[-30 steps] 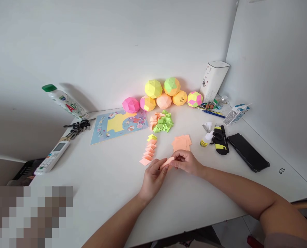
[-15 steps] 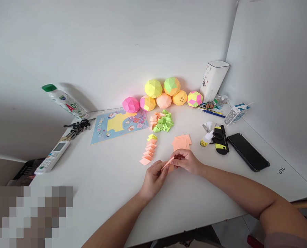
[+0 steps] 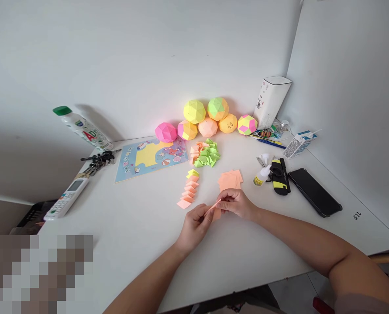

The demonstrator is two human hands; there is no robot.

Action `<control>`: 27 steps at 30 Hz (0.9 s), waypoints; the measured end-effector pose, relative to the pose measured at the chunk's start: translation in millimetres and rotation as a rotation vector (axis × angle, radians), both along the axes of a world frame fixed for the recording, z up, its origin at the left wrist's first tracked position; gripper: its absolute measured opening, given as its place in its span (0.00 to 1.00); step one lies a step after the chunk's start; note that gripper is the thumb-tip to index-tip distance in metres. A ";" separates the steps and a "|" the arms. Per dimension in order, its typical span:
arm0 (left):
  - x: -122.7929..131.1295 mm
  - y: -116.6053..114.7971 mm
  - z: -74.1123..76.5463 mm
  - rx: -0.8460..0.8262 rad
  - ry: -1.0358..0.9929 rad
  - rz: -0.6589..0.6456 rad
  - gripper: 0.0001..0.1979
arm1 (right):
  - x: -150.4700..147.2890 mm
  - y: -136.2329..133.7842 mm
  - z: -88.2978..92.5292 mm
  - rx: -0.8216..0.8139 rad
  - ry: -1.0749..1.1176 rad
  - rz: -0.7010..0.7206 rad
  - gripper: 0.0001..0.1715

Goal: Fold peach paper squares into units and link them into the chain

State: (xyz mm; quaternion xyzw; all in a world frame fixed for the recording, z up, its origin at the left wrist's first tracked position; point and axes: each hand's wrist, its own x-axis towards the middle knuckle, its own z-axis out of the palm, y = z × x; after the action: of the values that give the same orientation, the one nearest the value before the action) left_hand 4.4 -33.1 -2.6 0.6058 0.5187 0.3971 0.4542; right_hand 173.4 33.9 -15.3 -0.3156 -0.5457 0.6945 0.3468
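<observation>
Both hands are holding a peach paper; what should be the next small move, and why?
Probably press the peach paper flatter along its bend: the left hand and right hand both pinch it, it seems bent, with one part below the raised edge, and the row of folded pieces nearby shows creases.

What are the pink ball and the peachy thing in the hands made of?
Pink ball: probably matte paper or thin card, since its flat faces meet at crisp creases without any glossy shine.
Peach piece: likely thin matte paper, showing a slim straight edge.
</observation>
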 end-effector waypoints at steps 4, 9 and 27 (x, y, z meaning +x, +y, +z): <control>0.1 -0.1 0.5 0.006 -0.004 0.002 0.17 | 0.4 -0.2 0.9 -0.023 0.003 0.007 0.14; 0.2 -0.2 1.0 -0.032 -0.028 -0.002 0.19 | 0.6 1.2 1.8 -0.020 -0.006 -0.003 0.15; -2.0 3.3 -5.3 -0.204 -0.265 0.094 0.15 | 1.4 -0.9 5.5 0.060 -0.001 -0.029 0.14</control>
State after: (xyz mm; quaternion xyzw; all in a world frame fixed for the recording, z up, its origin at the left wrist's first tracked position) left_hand 2.4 -29.7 -7.9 0.4739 0.5198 0.4394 0.5587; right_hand 174.9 33.0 -9.8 -0.3136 -0.5617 0.6725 0.3659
